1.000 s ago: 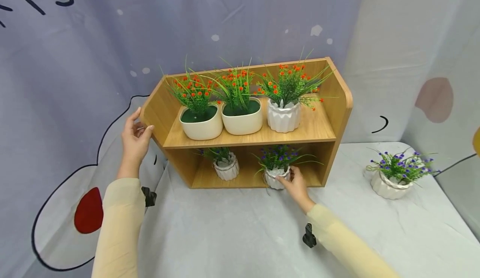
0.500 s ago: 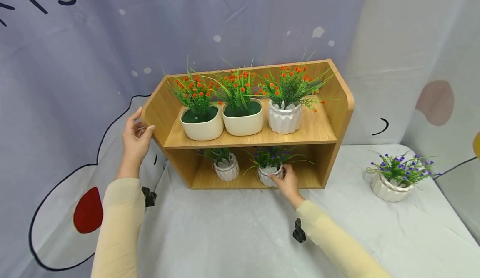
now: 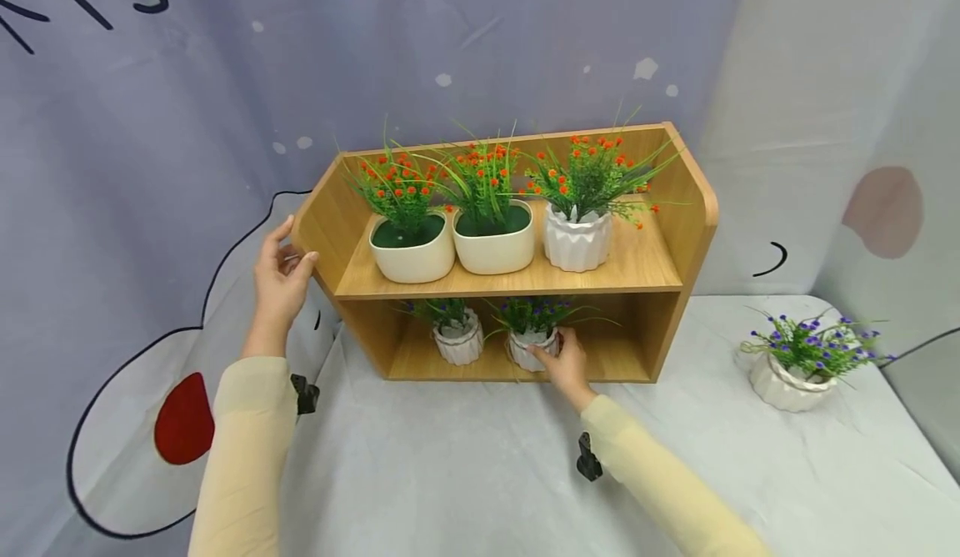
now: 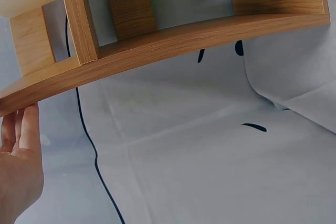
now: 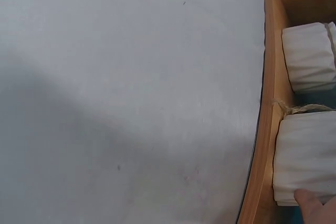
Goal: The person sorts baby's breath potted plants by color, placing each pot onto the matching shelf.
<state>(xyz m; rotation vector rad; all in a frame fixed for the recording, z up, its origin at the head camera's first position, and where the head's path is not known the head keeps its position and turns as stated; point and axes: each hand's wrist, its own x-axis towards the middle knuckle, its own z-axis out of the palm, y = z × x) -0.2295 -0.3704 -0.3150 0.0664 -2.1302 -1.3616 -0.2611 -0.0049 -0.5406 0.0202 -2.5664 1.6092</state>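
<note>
In the head view, a two-tier wooden shelf [image 3: 506, 293] stands against the wall cloth. My left hand [image 3: 279, 290] touches the outside of its left side panel; in the left wrist view, the fairly straight fingers [image 4: 30, 129] meet the panel's edge. On the lower tier, my right hand [image 3: 566, 368] grips a white fluted flowerpot [image 3: 531, 348] with purple flowers, thumb across the front. The pot bottom is close to the shelf floor; whether it touches cannot be told. Left of it stands a similar white pot [image 3: 459, 340]. The right wrist view shows the thumb [image 5: 310, 203] on the gripped pot.
Two cream oval pots [image 3: 412, 258] and a white fluted pot [image 3: 576, 242], all with orange flowers, line the upper tier. Another white pot [image 3: 789, 383] with purple flowers sits on the cloth-covered table [image 3: 450, 457] at the right. The lower tier's right end has bare board.
My right hand has slid the gripped flowerpot leftward and slightly inward along the lower tier, closer to the other white pot. My left hand has stayed at the side panel.
</note>
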